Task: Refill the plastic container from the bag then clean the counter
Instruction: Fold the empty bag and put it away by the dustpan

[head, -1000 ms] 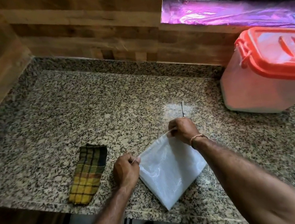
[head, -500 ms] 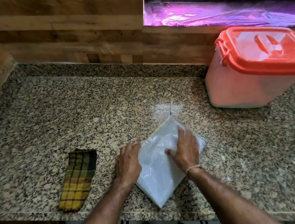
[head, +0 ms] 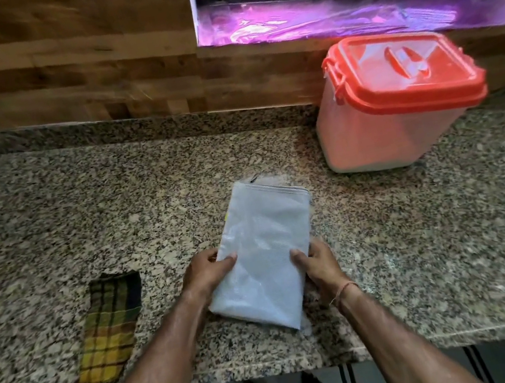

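Observation:
A white plastic bag [head: 263, 250] lies flat on the granite counter [head: 113, 215], its stitched top edge pointing away from me. My left hand [head: 207, 275] grips its left side, thumb on top. My right hand [head: 316, 262] grips its right side the same way. The plastic container [head: 393, 119], translucent with a red lid clipped on, stands at the back right against the wall, apart from the bag.
A folded yellow-and-green checked cloth [head: 110, 328] lies on the counter left of my left hand, near the front edge. A wooden wall runs along the back, with a window sill [head: 349, 19] above the container. A striped mat lies on the floor below.
My hands left the bag's top corners, pressed it flat, and now hold its two sides. The bag has turned so its long axis points away from me.

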`<state>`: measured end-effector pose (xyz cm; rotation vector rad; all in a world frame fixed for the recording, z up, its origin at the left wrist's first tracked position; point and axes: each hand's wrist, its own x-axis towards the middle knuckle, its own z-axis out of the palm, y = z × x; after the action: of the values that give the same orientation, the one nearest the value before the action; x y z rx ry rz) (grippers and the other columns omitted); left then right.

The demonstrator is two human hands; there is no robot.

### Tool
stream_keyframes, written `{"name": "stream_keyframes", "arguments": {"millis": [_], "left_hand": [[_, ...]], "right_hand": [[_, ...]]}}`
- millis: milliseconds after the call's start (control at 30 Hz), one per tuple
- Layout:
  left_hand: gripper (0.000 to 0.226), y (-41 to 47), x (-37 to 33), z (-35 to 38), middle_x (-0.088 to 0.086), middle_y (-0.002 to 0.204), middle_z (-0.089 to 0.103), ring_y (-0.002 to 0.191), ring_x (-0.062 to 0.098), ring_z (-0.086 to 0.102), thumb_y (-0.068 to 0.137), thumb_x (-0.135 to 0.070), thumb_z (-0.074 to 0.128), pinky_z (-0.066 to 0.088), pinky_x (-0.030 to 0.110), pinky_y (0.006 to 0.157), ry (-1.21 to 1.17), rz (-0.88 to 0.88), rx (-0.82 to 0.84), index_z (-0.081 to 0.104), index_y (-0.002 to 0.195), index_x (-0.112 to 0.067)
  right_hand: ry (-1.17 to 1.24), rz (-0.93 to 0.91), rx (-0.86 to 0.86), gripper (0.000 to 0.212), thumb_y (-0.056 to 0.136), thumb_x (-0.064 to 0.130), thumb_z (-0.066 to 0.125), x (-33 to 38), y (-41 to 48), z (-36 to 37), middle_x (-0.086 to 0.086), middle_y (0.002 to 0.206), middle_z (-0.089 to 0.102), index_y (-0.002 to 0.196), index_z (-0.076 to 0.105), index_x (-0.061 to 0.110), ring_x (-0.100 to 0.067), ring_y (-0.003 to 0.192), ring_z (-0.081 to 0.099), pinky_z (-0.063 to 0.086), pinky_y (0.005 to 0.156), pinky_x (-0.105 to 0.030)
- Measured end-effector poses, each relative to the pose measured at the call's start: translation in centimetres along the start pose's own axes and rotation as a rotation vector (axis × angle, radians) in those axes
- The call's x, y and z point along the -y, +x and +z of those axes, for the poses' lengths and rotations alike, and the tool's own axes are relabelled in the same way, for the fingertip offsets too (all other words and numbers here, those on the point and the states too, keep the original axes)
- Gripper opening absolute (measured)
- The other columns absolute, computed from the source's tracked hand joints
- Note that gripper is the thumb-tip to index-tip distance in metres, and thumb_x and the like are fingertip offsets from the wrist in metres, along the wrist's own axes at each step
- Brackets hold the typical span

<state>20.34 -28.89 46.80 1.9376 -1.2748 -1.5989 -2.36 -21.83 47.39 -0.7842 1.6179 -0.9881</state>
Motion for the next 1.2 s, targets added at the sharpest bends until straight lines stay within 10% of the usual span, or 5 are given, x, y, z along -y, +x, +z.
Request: {"name": "stream_keyframes", "arguments": {"millis": [300, 500, 767, 1033, 1200], "left_hand": [[0.036, -0.4, -2.5, -0.9, 0.014, 0.068, 0.059, 0.035, 0.01, 0.056, 0.089, -0.044, 0.072, 0.039, 0.016, 0.034, -0.229, -0.065, 0.032, 0.064, 0.087, -0.009], [0.064, -1.1, -5.1, -2.2, 0.019, 0.091, 0.077, 0.067, 0.025, 0.071, 0.072, -0.055, 0.081, 0.06, 0.029, 0.059, -0.447, -0.016, -0.013, 0.068, 0.104, -0.001], [0.038, -1.7, -4.7, -2.1, 0.006, 0.061, 0.06, 0.057, 0.018, 0.05, 0.071, -0.02, 0.086, 0.036, 0.026, 0.055, -0.379, 0.071, -0.2, 0.053, 0.053, -0.021], [0.014, -3.6, -0.7, -0.6, 0.015, 0.065, 0.072, 0.051, 0.025, 0.069, 0.081, 0.012, 0.063, 0.053, 0.026, 0.04, -0.589, -0.167, -0.079, 0.063, 0.094, 0.009], [0.025, -4.9, 2.3, -0.2, 0.009, 0.076, 0.069, 0.05, 0.013, 0.063, 0.093, -0.034, 0.072, 0.051, 0.021, 0.041, -0.542, -0.109, -0.082, 0.064, 0.099, -0.011]], "right_hand": [[-0.027, 0.252, 0.05, 0.009, 0.096, 0.009, 0.065, 4.3, 1.4, -1.9, -0.01, 0.08, 0.065, 0.099, 0.064, 0.001, -0.001, 0.038, 0.061, 0.044, 0.033, -0.016], [0.248, 0.221, 0.006, 0.042, 0.093, 0.043, 0.067, 8.5, 2.0, -0.6, -0.019, 0.078, 0.075, 0.097, 0.064, 0.001, -0.024, 0.056, 0.07, 0.061, 0.07, -0.04], [0.32, 0.136, -0.119, 0.015, 0.083, 0.004, 0.076, 7.9, 1.3, 0.2, -0.027, 0.11, 0.071, 0.085, 0.065, -0.006, -0.037, 0.097, 0.073, 0.061, 0.089, -0.048], [0.155, 0.221, -0.038, 0.049, 0.073, -0.016, 0.066, 2.7, 0.0, 0.1, -0.019, 0.111, 0.073, 0.118, 0.067, 0.002, -0.036, 0.097, 0.074, 0.063, 0.081, -0.052], [0.059, 0.17, -0.029, 0.006, 0.093, 0.003, 0.066, 1.7, -2.1, 1.0, -0.019, 0.098, 0.074, 0.09, 0.072, 0.004, -0.033, 0.086, 0.073, 0.059, 0.085, -0.053]]}}
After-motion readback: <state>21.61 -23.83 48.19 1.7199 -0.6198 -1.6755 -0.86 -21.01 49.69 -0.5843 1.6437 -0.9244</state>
